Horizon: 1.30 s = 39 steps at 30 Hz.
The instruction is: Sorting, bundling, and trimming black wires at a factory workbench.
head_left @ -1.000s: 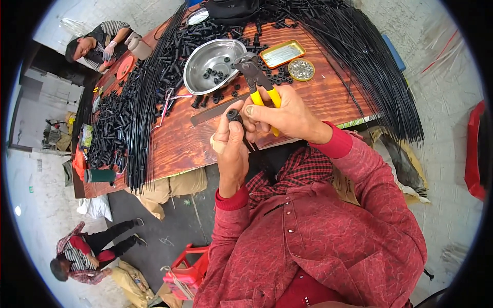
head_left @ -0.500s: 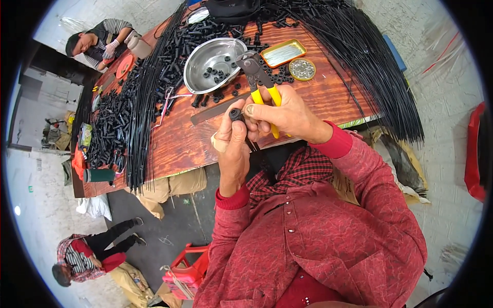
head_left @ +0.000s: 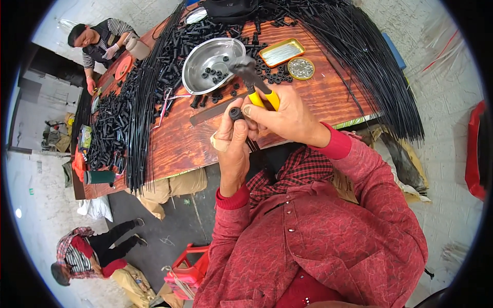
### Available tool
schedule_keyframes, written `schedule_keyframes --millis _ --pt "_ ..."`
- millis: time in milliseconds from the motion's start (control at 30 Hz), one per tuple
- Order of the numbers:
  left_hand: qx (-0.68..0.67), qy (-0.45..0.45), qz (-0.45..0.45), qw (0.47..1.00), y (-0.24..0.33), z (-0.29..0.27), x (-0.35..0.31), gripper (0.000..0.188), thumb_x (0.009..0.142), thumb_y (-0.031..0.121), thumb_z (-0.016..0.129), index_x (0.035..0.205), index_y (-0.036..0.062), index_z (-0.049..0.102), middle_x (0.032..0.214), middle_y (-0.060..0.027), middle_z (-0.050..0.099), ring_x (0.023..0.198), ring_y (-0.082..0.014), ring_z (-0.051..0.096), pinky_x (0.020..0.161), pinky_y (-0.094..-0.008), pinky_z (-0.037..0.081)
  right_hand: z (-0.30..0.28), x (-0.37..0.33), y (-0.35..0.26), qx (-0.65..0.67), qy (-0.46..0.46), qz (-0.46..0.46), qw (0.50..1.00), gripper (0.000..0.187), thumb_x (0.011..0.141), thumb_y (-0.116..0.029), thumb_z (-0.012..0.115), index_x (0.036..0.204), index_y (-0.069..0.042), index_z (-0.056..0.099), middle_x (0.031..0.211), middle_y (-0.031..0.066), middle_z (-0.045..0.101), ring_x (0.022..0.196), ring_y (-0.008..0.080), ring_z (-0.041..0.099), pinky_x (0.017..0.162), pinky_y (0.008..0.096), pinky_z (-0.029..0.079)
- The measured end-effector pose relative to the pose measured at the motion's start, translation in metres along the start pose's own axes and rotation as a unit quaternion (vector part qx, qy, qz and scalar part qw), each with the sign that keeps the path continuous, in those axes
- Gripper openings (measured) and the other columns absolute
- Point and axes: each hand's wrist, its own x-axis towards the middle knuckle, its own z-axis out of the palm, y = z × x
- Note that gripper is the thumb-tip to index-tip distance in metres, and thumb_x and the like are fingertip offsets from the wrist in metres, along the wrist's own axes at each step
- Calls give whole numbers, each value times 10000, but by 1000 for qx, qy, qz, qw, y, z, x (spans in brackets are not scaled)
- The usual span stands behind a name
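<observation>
My left hand (head_left: 232, 149) is closed around a black tubular plastic fitting (head_left: 235, 113), its round open end facing up. Thin black rods or cables show below that grip. A bandage (head_left: 220, 143) wraps part of this hand. In my right hand (head_left: 295, 118) are yellow-handled cutting pliers (head_left: 271, 97), with their dark head, blurred by motion, pointing up and away over the table. The right thumb and fingertips meet beside the fitting; whether they also pinch something small there is hidden. Just beyond the pliers stands a metal bowl (head_left: 189, 64) with several black rings (head_left: 217, 77) inside.
A yellow-rimmed tray (head_left: 282, 53) of thin pale pieces and a round dish (head_left: 301, 68) of small metal parts lie beyond my right hand. Black fittings (head_left: 108, 126) and long black cable bundles (head_left: 354, 66) cover much of the table (head_left: 174, 149). A co-worker (head_left: 105, 41) sits far left; another person (head_left: 84, 251) is lower left.
The pliers have turned a little in my right hand, and their lower handle ends no longer show below it. My left hand stays put. The far co-worker has lowered one hand toward the table.
</observation>
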Motion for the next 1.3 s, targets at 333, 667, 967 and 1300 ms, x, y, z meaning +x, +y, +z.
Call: schedule_keyframes --millis 333,667,967,1300 --pt "-18 -33 -4 999 -1 -4 3 523 1003 257 571 1436 2 428 829 20 508 693 -49 433 603 -185 343 -33 5 -12 -67 -110 37 991 245 987 -269 580 937 -35 633 712 4 596 598 78 543 534 236 441" --pt "132 -39 62 989 -3 3 6 339 1053 273 447 1274 17 465 674 44 387 574 -46 324 519 -209 280 -63 -10 -46 -434 -221 -26 873 314 913 -288 597 814 9 616 660 198 599 632 364 620 577 441 473" --pt "202 -1 79 976 -7 12 7 265 1045 246 457 1157 11 503 656 51 396 543 -29 331 482 -210 268 -61 -8 -55 -471 -224 20 853 351 923 -289 581 786 31 628 689 190 632 658 351 647 606 456 490" --pt "129 -37 85 987 -6 4 4 302 1042 280 467 1159 4 502 659 50 399 542 -33 328 481 -214 267 -67 11 -63 -269 -358 203 871 363 1018 -279 461 946 25 645 861 80 702 728 146 675 652 290 556"
